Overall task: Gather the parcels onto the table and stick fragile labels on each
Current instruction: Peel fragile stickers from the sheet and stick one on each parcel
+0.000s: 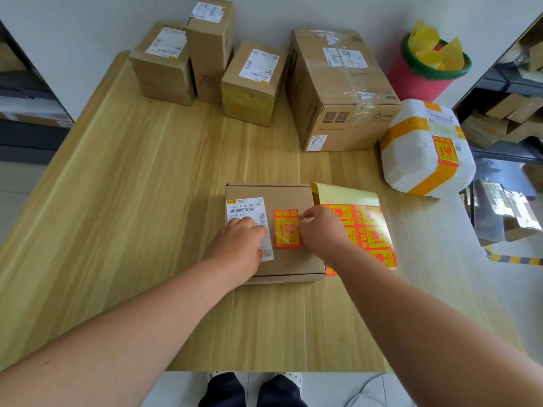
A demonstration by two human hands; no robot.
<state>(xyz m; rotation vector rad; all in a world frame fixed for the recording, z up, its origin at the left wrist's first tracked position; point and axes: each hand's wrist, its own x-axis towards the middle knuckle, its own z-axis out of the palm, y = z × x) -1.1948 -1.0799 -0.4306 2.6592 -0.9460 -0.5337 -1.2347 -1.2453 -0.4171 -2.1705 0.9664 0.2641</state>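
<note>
A flat brown parcel [282, 198] lies in the middle of the wooden table [132, 201]. My left hand [239, 239] rests flat on its white shipping label and holds it down. An orange fragile label [286, 229] lies on the parcel's top. My right hand [318, 227] touches the label's right edge with curled fingertips. Just right of the parcel lies the sheet of fragile labels [367, 227], its top part peeled bare. A white foam parcel [423, 151] with yellow tape carries a fragile label at the right edge.
Three small cardboard boxes [205, 63] and a large box [340, 89] stand along the table's far edge. A red bin with a green rim [426, 69] holds yellow backing scraps. Shelves with more boxes [511, 113] stand at the right.
</note>
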